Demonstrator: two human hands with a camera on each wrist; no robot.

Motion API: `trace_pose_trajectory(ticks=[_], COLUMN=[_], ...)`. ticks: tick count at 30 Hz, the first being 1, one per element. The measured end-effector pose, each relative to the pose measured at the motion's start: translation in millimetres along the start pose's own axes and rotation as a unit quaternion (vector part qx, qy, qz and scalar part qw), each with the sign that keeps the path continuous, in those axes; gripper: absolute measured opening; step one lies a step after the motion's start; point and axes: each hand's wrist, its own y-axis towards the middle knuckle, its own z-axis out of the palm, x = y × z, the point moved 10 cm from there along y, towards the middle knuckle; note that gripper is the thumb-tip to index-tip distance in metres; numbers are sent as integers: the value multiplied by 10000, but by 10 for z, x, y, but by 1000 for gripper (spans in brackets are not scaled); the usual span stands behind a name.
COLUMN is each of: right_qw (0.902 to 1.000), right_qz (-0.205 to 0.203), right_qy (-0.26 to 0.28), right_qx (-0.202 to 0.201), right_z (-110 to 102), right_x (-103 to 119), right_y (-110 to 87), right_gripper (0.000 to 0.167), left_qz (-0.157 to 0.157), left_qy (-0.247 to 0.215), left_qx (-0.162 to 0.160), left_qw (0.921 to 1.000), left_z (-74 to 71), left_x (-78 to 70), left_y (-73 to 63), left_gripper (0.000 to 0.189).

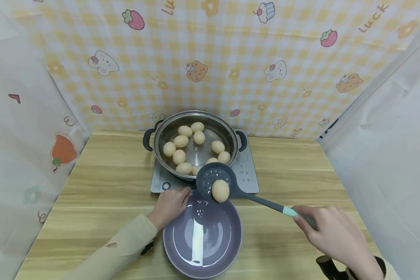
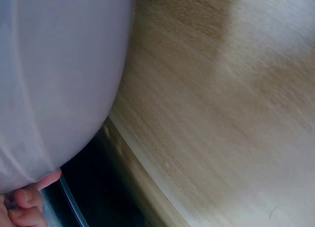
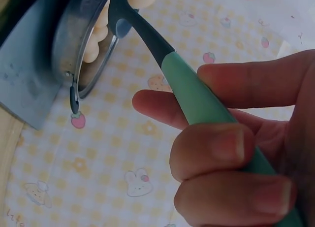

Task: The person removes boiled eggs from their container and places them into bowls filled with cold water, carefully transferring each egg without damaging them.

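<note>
My right hand (image 1: 336, 231) grips the green handle of a dark slotted skimmer (image 1: 208, 177), fingers wrapped round it in the right wrist view. One brown egg (image 1: 220, 191) lies in the skimmer's bowl, which overlaps the pot's near rim and the plate's far edge. At the far left rim of a purple plate (image 1: 215, 249), my left hand (image 1: 170, 207) holds the edge; its fingertips (image 2: 28, 198) curl at the rim in the left wrist view. Several eggs (image 1: 181, 141) sit in the steel pot (image 1: 217, 126), some partly hidden behind the skimmer.
Beneath the pot is a grey induction cooker (image 1: 246, 171) on the wooden table (image 1: 290, 171). Black side handles (image 1: 147, 139) stick out from the pot. A yellow checked cloth (image 1: 238, 50) hangs behind, and white sheets (image 1: 388, 128) stand at both sides.
</note>
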Motion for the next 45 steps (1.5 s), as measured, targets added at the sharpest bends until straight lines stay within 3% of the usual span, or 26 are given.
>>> trace_pose_trajectory(ticks=[10, 17, 24, 45], right_qw=[9995, 9974, 9982, 9973], right_qz=[109, 246, -8, 16], right_qy=[-242, -57, 125, 268], right_qx=[182, 673, 585, 687], right_z=[178, 393, 479, 710], right_x=[-52, -84, -34, -30], right_y=[-175, -253, -282, -314], right_gripper=[8, 16, 14, 18], left_qz=[-49, -37, -90, -80], left_qy=[57, 66, 119, 157], left_qx=[35, 99, 165, 143], left_qw=[10000, 9999, 9998, 9997], left_z=[-13, -3, 5, 6], left_x=[7, -2, 2, -5], left_y=[11, 11, 5, -4], left_gripper=[16, 14, 15, 17])
